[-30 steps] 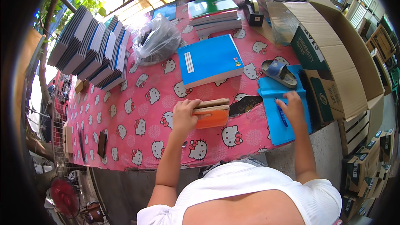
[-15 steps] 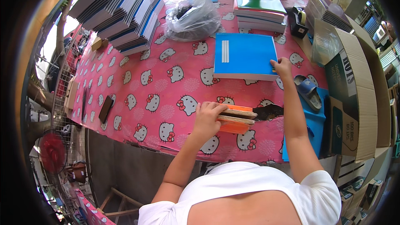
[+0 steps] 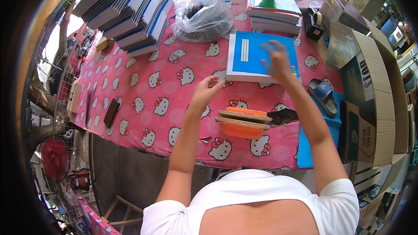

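A stack of notebooks with a blue cover [image 3: 252, 54] lies on the far side of the table, its white page edges facing me. Over its cover is my right hand [image 3: 278, 63], blurred by motion, its fingers apart. My left hand [image 3: 208, 90] hovers empty just off the stack's near left corner, thumb apart from the fingers. Closer to me sits a block-like thing [image 3: 243, 122] of two brown, wood-like boards between bright orange pieces; neither hand touches it.
Tall notebook stacks [image 3: 130, 21] stand at the far left, beside a clear plastic bag [image 3: 204, 19]. A green-topped book pile [image 3: 274, 8] and a tape dispenser [image 3: 312, 24] are at the back. To the right are a slipper [image 3: 323, 95], blue sheets [image 3: 307, 148] and an opened cardboard box [image 3: 370, 100].
My left hand has let go of the orange block and moved up to the notebooks. My right hand has left their right edge for the cover. The stack has shifted and turned slightly.
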Available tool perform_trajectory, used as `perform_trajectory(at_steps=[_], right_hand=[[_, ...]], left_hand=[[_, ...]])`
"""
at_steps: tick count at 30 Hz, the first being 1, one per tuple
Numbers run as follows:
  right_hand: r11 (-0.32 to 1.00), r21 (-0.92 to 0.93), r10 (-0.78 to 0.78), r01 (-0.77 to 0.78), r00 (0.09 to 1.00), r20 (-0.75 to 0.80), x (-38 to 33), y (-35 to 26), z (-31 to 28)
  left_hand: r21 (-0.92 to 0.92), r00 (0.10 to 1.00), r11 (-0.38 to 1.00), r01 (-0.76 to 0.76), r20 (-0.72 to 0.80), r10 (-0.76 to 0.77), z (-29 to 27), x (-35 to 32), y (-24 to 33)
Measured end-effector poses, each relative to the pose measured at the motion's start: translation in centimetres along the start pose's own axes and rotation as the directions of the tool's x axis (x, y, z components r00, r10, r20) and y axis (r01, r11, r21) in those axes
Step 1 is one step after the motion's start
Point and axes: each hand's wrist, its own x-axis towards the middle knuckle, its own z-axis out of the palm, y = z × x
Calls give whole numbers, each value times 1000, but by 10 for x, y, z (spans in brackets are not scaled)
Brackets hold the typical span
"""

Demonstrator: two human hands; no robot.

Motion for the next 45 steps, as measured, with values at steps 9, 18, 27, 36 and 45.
perform_trajectory(at_steps=[9,18,27,36,45], right_hand=[[960,11,-232,281,769,596,32,-76,68],[909,361,-400,209,681,613,60,-49,63],[931,237,-363,276,665,653,55,-62,62],[898,396,-406,190,703,584,56,-47,50],[836,531,-362,139,867,342,16,-78,-11]], left_hand=[[-217,991,967,130,5,-132,9,17,-41],[-363,987,919,154,24,-156,15,26,-29],[-397,984,902,172,35,-173,19,35,-28],[-451,989,889,81,-73,-127,21,39,-12],[-557,995,824,98,58,-80,41,105,45]])
